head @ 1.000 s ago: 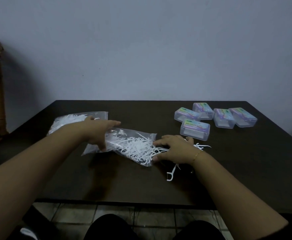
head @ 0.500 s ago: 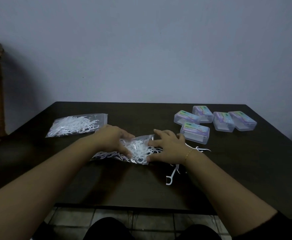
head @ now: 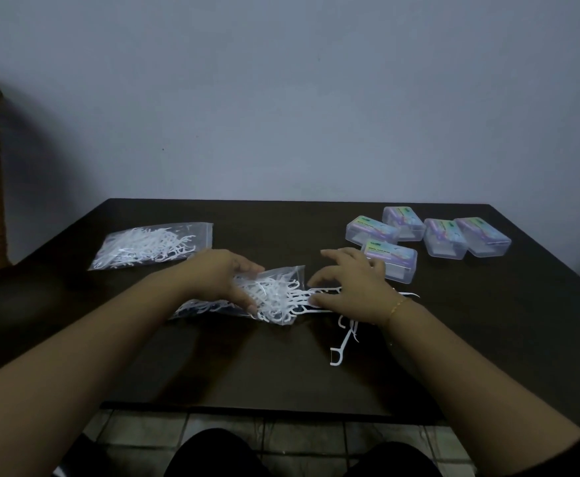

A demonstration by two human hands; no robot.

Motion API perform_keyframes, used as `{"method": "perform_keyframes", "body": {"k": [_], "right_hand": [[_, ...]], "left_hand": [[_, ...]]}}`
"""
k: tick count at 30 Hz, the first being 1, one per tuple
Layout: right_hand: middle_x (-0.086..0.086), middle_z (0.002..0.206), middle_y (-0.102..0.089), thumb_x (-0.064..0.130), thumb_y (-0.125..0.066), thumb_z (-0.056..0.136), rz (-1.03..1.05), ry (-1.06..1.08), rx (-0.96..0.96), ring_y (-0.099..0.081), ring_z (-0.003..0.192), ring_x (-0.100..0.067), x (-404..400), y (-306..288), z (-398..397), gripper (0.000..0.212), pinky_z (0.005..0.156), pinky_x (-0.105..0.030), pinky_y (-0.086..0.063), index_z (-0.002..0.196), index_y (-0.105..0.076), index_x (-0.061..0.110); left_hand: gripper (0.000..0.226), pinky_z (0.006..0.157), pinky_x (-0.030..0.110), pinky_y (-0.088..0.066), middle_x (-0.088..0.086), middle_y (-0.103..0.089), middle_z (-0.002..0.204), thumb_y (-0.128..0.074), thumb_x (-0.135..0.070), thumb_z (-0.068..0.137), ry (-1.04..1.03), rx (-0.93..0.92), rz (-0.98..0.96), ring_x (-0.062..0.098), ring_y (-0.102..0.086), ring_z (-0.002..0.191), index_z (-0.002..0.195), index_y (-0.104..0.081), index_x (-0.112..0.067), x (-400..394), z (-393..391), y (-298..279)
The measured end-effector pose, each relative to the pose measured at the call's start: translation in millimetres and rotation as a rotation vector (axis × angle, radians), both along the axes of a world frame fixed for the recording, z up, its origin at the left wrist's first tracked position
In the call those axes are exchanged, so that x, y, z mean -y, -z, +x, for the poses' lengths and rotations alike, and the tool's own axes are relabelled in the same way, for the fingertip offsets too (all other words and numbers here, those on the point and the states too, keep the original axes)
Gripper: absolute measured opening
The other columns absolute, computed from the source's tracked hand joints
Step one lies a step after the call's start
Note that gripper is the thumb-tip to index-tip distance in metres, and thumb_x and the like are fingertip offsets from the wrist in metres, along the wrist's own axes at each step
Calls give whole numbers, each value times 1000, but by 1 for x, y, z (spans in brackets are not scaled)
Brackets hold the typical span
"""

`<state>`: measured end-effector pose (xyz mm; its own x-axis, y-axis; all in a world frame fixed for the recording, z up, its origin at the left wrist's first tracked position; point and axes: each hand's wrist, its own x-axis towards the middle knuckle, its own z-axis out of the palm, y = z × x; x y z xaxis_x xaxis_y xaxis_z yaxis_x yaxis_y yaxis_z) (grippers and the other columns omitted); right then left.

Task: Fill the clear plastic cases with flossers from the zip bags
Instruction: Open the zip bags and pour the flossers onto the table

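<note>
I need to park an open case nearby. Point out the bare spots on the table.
Bare table lies along the near edge, in front of both hands, left of the loose flosser. Another bare strip lies between the far zip bag and the cases. It is crowded around the near zip bag.

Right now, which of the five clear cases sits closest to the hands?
The front case, alone in the near row, right beside the right hand; the other four sit behind it.

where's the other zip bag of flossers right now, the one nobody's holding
In the head view the second zip bag lies flat on the dark table, far left, beyond the left hand.
</note>
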<state>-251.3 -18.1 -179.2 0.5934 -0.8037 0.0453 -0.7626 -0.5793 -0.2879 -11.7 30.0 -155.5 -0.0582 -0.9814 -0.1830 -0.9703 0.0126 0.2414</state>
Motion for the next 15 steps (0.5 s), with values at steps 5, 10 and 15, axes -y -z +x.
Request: {"method": "perform_keyframes", "body": {"k": [5,10,15], "right_hand": [[6,158,-8,60,-56,81,42,-75,-112,0,144,-21,-4,5,31,55,111,-54,-6,133,-46,45],[6,156,-17,52,-59,83,56,-57,-69,-4,144,-21,-3,7,36,38,110,-54,-8,120,-54,45],[10,154,-23,46,-59,87,-39,-28,-84,-5,144,-20,-1,5,16,22,111,-55,-7,109,-59,44]], "left_hand": [[80,108,33,-32,-17,-51,138,-80,-55,62,-14,6,-8,13,-43,131,135,-50,-36,0,4,2],[80,108,35,-31,-14,-51,139,-80,-54,63,-19,-7,2,13,-42,131,134,-51,-35,-1,8,4],[80,110,35,-31,-14,-50,140,-81,-53,63,-29,-22,7,14,-41,132,135,-50,-35,-2,10,4]]}}
